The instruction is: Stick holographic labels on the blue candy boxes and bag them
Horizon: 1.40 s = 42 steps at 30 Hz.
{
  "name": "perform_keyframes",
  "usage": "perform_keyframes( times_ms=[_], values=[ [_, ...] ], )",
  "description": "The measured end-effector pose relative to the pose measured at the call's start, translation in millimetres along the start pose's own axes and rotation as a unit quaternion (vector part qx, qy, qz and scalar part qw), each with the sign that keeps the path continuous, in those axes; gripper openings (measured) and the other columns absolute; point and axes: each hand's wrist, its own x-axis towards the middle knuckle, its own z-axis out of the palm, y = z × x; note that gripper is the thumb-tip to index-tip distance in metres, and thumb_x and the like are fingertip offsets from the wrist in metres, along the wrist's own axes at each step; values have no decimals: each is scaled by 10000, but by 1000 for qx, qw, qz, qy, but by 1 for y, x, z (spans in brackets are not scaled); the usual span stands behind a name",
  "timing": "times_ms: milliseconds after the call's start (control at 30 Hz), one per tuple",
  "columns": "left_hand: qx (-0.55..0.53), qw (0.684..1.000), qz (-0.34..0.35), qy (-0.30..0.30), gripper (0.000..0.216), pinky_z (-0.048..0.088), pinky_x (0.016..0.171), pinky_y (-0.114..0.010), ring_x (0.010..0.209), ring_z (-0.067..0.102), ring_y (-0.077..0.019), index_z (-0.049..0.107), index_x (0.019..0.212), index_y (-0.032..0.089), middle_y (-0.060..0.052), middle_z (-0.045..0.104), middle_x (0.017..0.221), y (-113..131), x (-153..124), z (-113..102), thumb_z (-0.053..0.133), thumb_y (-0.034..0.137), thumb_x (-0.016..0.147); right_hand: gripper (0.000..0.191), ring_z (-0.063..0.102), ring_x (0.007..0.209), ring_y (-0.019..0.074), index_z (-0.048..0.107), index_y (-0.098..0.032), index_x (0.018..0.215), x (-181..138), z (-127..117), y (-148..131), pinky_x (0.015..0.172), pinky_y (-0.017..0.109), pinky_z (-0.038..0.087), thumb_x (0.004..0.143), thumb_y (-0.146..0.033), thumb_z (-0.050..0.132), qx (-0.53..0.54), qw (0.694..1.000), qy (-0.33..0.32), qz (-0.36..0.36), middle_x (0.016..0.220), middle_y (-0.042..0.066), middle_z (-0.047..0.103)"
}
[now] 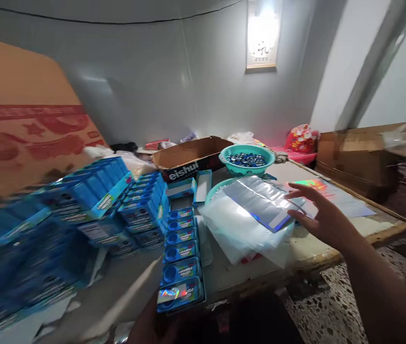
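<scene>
A long tray of small blue boxes [180, 253] runs toward me along the table. Its nearest box carries a shiny rainbow sticker [172, 293]. My left hand [153, 317], dark and partly cut off, grips the tray's near left corner; most of its fingers are hidden. My right hand [315, 215] hovers at the right edge of a silver holographic sticker sheet [256, 200], thumb and fingers apart. That sheet lies on translucent plastic sheets [233, 229] over a turquoise basin [214, 191]. Whether the fingertips touch the sheet I cannot tell.
Stacked trays of blue boxes [81, 196] fill the left side. Behind stand an open carton [192, 153] and a turquoise bowl [248, 167] of small dark blue pieces. Another holographic sheet [346, 200] lies near the table's right wooden edge [378, 234].
</scene>
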Motion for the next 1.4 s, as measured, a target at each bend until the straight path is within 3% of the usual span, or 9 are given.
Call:
perform_keyframes(
  times_ms=[133,267,367,433,567,767,900,1133,1400],
  values=[
    [-213,968,18,133,681,506,1056,-446,1319,553,-315,462,1437,297,-92,578,1441,28,-6,-26,695,419,808,539,636,1172,287,419,-310,1452,-4,17,-69,1156,609,321,941,-276,586,3,995,-27,-99,1149,61,704],
    [-113,951,120,262,476,500,1054,-431,1200,626,-270,589,1289,273,-71,672,1262,77,-27,-51,699,300,826,708,556,1299,255,310,-361,1501,-27,56,-133,1228,586,213,891,-119,576,133,973,-145,-122,1263,30,665],
    [105,919,321,201,500,501,1051,-422,1146,649,-254,621,1246,307,-40,707,1181,108,-38,-51,744,213,770,920,486,1368,246,192,-369,1552,-41,86,-164,1233,546,238,801,-49,617,240,934,-241,-105,1381,29,597],
    [159,906,358,157,606,501,1051,-438,1197,630,-269,557,1344,307,-69,680,1271,121,-37,-44,747,227,775,949,462,1386,232,162,-378,1559,-46,101,-177,1209,503,310,801,-57,634,307,908,-275,-75,1419,24,566],
    [-19,988,130,87,648,512,1033,-447,1290,580,-293,460,1449,265,-123,619,1386,127,-25,-31,678,421,859,898,519,1326,196,206,-379,1537,-48,117,-188,1158,435,386,830,-112,690,439,853,-283,-4,1385,20,583],
    [-196,979,-21,52,415,580,852,-378,896,728,-261,738,952,195,-82,768,943,120,-14,-32,748,558,752,620,661,1072,174,434,-270,1402,-50,139,-192,997,371,509,857,-197,720,551,804,-222,39,1117,38,695],
    [-186,978,-33,89,393,566,768,-306,838,718,-237,761,845,191,-73,772,865,117,-12,-34,757,568,732,289,673,1005,172,634,-239,1126,-51,151,-197,914,325,539,854,-208,724,505,844,-179,31,1077,38,708],
    [-199,970,-50,131,383,531,685,-269,734,689,-196,760,847,184,-54,761,795,116,-7,-38,745,554,752,483,614,1093,192,631,-266,1156,-49,166,-202,940,314,513,726,-201,840,381,921,-77,-42,1207,45,591],
    [-163,978,-87,98,445,527,676,-291,765,696,-238,767,801,169,-67,759,760,121,2,-45,781,596,676,557,610,1055,235,577,-253,1278,-49,176,-202,907,387,517,769,-226,802,278,945,-137,-106,1183,72,621]
  ],
)
